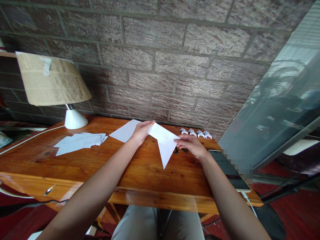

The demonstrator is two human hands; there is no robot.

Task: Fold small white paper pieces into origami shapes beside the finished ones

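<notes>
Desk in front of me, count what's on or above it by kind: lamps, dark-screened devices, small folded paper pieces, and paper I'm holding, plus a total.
Lamp: 1
Dark-screened device: 1
Small folded paper pieces: 4
Held paper: 1
Total: 7

This looks like a study (lamp, wooden desk).

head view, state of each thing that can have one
White angular paper: folded, pinched in left hand and right hand
White paper pieces at left: loose, overlapping
White paper sheet at back: lying flat
Four small white paper shapes: folded, in a row
Tan-shaded lamp with white conical base: upright, apparently unlit
Dark-screened rectangular device with pale rim: lying flat, white cable plugged in
</notes>
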